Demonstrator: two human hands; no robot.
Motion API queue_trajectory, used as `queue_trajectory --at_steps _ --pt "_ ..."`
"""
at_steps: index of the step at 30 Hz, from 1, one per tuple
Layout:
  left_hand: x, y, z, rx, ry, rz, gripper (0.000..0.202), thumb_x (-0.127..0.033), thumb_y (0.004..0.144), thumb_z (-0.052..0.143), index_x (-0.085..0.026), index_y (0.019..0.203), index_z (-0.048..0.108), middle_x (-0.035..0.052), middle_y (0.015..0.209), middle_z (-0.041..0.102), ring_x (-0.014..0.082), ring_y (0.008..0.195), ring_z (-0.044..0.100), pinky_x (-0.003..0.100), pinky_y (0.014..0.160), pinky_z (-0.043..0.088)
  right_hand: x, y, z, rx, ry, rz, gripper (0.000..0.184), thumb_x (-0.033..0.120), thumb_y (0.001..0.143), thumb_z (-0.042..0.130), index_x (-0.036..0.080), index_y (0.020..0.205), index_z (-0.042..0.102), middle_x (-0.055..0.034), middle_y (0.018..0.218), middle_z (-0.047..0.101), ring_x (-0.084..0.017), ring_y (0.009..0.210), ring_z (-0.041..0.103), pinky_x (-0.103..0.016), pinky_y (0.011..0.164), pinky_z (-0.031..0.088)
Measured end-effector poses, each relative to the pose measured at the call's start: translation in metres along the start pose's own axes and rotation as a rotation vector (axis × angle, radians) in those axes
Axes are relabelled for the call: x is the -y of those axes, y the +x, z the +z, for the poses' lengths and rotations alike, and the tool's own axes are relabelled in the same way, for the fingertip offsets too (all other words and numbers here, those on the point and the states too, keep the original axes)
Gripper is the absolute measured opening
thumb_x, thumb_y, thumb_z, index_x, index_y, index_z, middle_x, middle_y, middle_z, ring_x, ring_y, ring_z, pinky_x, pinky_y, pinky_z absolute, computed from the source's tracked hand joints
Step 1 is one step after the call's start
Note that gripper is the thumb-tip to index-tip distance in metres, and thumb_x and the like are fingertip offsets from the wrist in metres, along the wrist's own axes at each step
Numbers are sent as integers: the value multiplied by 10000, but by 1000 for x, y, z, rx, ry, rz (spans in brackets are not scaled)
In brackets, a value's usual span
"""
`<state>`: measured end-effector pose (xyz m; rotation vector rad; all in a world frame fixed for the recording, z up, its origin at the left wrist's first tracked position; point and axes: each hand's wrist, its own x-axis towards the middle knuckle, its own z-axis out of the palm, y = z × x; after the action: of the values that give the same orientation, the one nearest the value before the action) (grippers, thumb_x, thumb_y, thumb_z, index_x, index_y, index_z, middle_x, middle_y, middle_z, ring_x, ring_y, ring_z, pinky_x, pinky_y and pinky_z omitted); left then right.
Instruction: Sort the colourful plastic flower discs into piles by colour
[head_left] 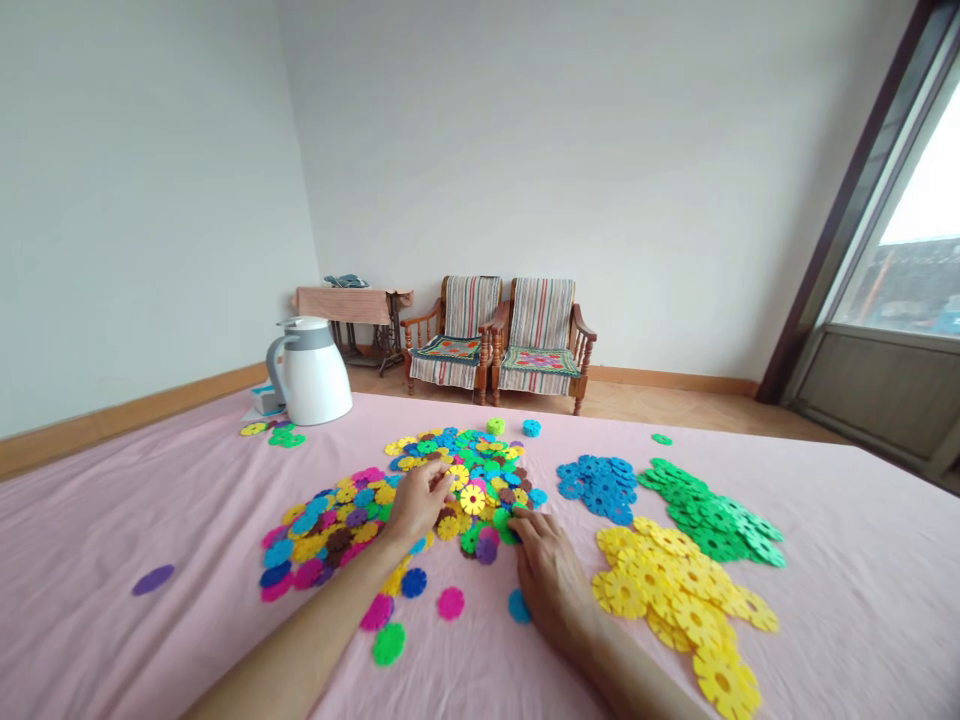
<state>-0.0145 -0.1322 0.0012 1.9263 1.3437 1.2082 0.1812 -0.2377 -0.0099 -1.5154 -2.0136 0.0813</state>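
My left hand (420,500) reaches over the mixed heap of colourful plastic flower-shaped discs (491,465). Its thumb and fingers are pinched at the edge of a yellow disc (457,478). Just below that, another yellow disc (472,500) faces me. My right hand (551,575) lies palm down at the heap's near right edge, fingers stretched forward, the tips touching a green disc (505,522); what is under the palm is hidden. A second mixed heap (322,530) spreads to the left of my left forearm.
To the right lie single-colour piles: blue discs (598,487), green discs (712,515) and yellow discs (675,590). A white jug (315,375) stands at the back left of the pink cloth (187,500). Loose discs include a pink one (451,603) and a purple one (153,580).
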Motion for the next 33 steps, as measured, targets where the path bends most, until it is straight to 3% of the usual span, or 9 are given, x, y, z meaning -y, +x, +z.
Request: queue_trajectory --at_steps 4,7,10,14,17,20,26,29,33 --pt "-10 -3 -4 -18 -40 22 225 -351 762 537 -160 828 638 21 708 666 147 568 613 239 560 474 -2 1 -3 -72 68 3 350 36 780 408 154 1038 613 -115 1180 596 -235 1075 541 -385 902 445" --pt "-27 -13 2 105 -119 61 230 -348 757 565 -149 839 644 11 660 653 139 546 600 232 546 481 -1 2 -6 -172 219 -15 315 127 835 415 184 1100 575 -96 1180 598 -214 1088 542 -371 915 438" --pt "-48 -28 11 268 -207 126 196 -323 778 574 -142 823 636 20 679 657 141 611 609 226 580 483 4 1 -8 -217 410 51 247 240 875 425 205 1083 553 -74 1051 644 -181 920 609 -314 805 483" --pt "-61 -40 15 387 -140 192 185 -311 830 548 -156 843 647 20 709 661 132 643 599 223 615 479 8 0 -13 -212 515 127 162 300 877 429 204 878 560 -34 792 652 -156 715 605 -260 660 474" --pt "-56 -38 13 302 21 249 164 -275 847 532 -185 905 656 37 841 677 161 786 610 263 733 482 -2 5 -32 -180 397 96 193 273 858 419 199 814 593 -30 758 644 -152 698 588 -256 658 445" --pt "-45 -33 10 210 233 318 188 -198 820 560 -211 975 665 51 994 662 209 974 564 344 893 426 -24 10 -66 -123 185 114 222 248 818 419 187 773 628 -31 742 644 -151 681 574 -257 647 411" --pt "-35 -32 9 248 439 373 339 -116 765 607 -226 1084 635 42 1081 636 227 1022 514 373 928 393 -81 -4 -131 235 -106 235 172 187 701 460 197 595 595 13 562 583 -129 558 510 -233 516 297" --pt "-33 -33 12 235 473 390 341 -98 762 601 -221 1079 631 41 1075 633 220 1016 514 359 922 392 -105 -16 -141 334 -163 287 162 190 687 487 199 555 581 -1 561 595 -130 539 508 -236 500 280" --pt "-31 -32 14 224 495 400 279 -93 775 570 -209 1016 645 44 1010 648 208 977 534 340 898 406 -108 -14 -135 200 -232 352 169 281 740 512 204 641 626 -42 652 652 -158 583 555 -249 528 312"
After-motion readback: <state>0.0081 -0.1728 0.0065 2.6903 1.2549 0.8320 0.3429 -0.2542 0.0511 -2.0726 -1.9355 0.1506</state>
